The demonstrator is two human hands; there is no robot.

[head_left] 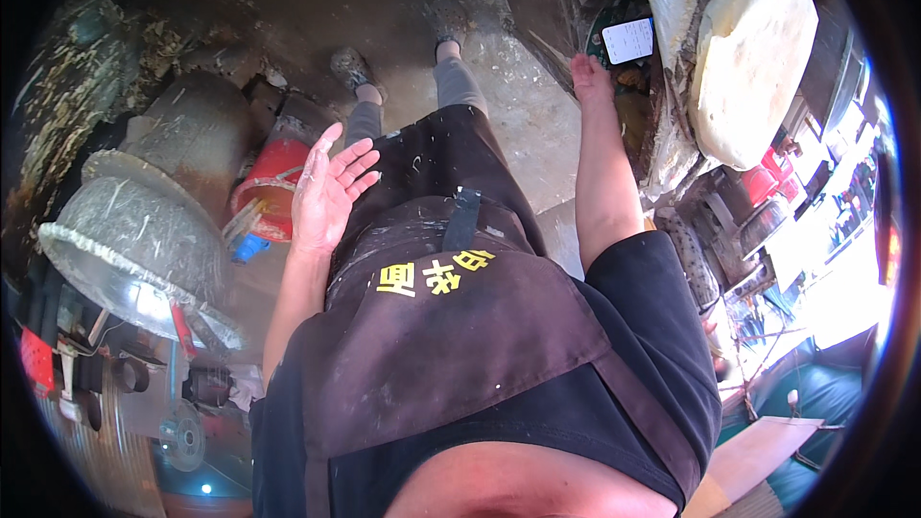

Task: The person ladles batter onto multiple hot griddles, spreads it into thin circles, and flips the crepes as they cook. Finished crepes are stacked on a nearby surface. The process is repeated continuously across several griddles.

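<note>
While the left hand hangs with fingers spread and bare, a red bucket sits just beside its fingertips. The right hand, fingers together, reaches near a phone.

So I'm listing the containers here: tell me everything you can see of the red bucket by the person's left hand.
The red plastic bucket is round, with a thin wire handle across its rim, and it looks scuffed and smeared with pale residue. It sits tilted on the dirty floor beside a grey metal cylinder, just beyond the open left hand, which does not touch it. A small blue item lies at its base.
</note>
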